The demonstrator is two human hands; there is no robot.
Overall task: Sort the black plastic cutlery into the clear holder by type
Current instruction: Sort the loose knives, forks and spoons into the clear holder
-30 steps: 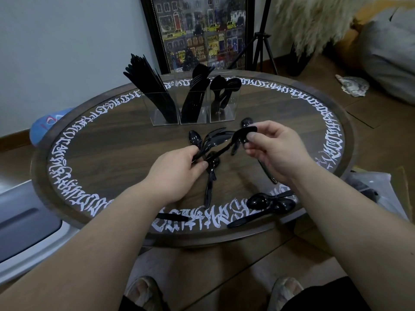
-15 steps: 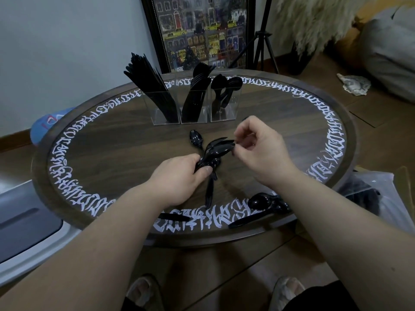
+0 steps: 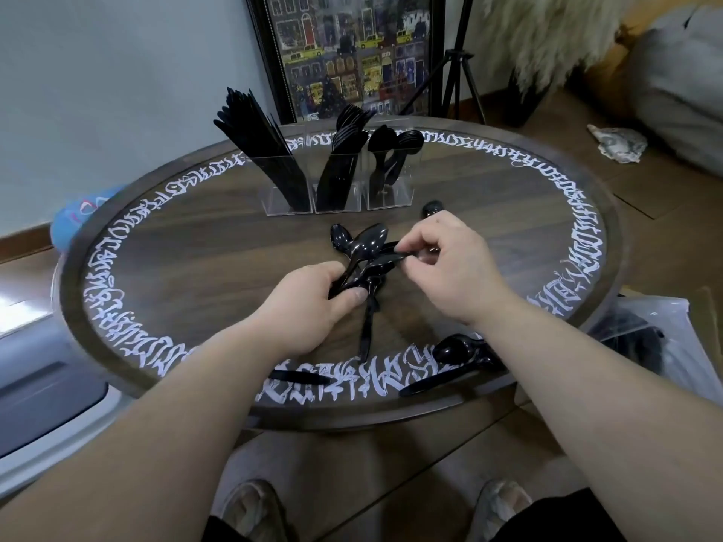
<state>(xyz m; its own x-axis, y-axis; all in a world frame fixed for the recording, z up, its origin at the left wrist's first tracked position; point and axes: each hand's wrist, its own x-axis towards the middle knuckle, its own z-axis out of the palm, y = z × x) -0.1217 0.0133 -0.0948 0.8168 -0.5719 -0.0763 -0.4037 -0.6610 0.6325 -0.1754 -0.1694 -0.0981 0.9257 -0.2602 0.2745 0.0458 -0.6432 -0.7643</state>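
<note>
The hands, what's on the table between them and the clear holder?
In the head view, only bare wooden table lies between the spoons held by both hands and the holder. One loose spoon sits off right.

The left hand (image 3: 313,303) covers the handles of the spoons (image 3: 365,248) in its grip, the right hand (image 3: 450,264) hides all but the bowl of another spoon (image 3: 432,208) on the bench (image 3: 195,267), and the framed picture (image 3: 344,52) is cut off at the top edge.
</note>
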